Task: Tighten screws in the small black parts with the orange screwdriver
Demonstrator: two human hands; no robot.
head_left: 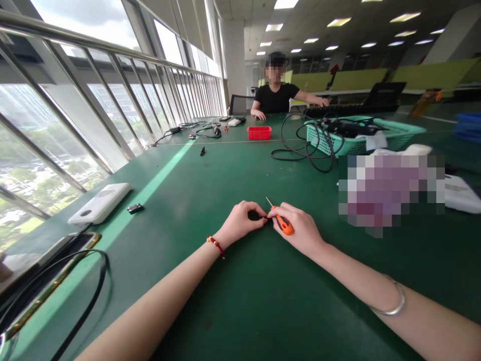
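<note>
Two hands meet on the green table (233, 311): a small black part (256, 216) is pinched by the left hand (240, 221), the orange screwdriver (282, 223) gripped in the right hand (298, 228); the part is best held steady.

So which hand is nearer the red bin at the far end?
Right, narrowly. The right hand, holding the orange screwdriver, lies nearly straight below the red bin; the left hand, pinching a small dark part, sits slightly further left.

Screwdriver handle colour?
Orange, on the screwdriver in the right hand; head view.
</note>
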